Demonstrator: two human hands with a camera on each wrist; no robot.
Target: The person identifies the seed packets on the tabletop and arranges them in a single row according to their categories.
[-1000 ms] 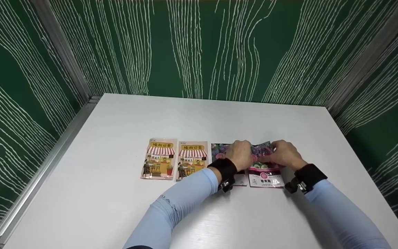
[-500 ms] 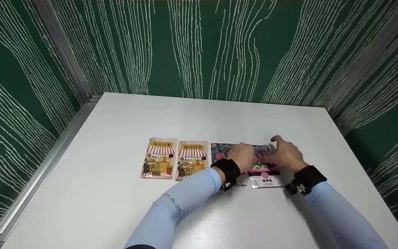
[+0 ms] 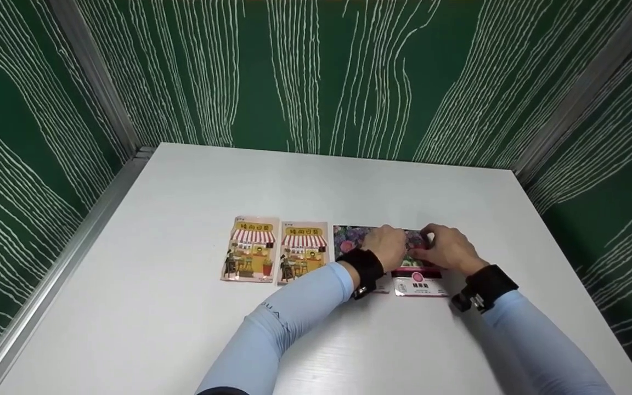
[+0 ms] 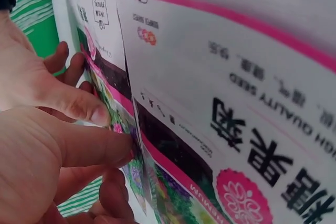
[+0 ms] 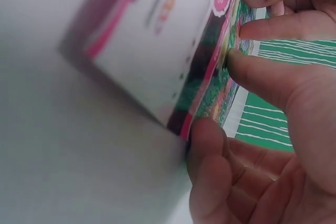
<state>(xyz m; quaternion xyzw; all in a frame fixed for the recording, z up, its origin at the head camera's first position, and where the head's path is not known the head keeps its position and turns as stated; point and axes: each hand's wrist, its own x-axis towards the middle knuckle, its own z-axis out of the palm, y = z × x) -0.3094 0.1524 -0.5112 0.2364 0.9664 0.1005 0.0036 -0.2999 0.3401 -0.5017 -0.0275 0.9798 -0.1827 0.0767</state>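
Observation:
Two flower-printed seed packets lie side by side on the right of the row. My left hand (image 3: 384,247) is at their seam in the head view, covering much of the left flower packet (image 3: 347,237). Its thumb and curled fingertips hold the near edge of the rightmost seed packet (image 3: 420,286). My right hand (image 3: 450,249) grips this packet's right side, thumb (image 5: 249,72) on the printed face and a finger (image 5: 206,135) at the edge. In the left wrist view, the packets' white lower panels (image 4: 173,61) meet closely.
Two pink packets with a striped-awning shop picture, one (image 3: 250,249) at the far left and another (image 3: 302,252) beside it, lie on the white table (image 3: 129,307). A green wall (image 3: 255,71) with white lines stands behind, and metal posts (image 3: 563,93) rise at the corners.
The rightmost packet's raised, bent upper corner has come down flat. My right hand's fingers spread away, then closed in again on its right edge. My left hand shifted slightly right.

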